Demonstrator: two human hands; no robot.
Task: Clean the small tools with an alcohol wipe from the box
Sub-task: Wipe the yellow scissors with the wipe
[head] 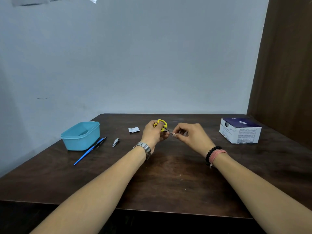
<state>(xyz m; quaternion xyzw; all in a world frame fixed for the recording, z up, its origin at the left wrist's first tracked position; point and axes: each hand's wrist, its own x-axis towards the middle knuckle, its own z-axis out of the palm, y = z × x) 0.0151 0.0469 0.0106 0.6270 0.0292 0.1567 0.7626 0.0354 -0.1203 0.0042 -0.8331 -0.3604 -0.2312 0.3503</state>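
Note:
My left hand [152, 133] grips small scissors with yellow handles [161, 123] above the middle of the dark wooden table [168, 179]. Their dark blades point right toward my right hand [190, 134], which pinches a small white alcohol wipe [174, 135] around the blade tip. The white and dark blue wipe box [240, 131] stands at the right of the table. A silver nail clipper [116, 142], a blue-handled tool [88, 152] and a thin black tool [101, 142] lie on the left.
A light blue plastic tub [81, 135] sits at the far left by the table edge. A torn white wipe wrapper [133, 129] lies just left of my left hand. A wall runs behind the table and a brown panel [287, 73] stands at the right.

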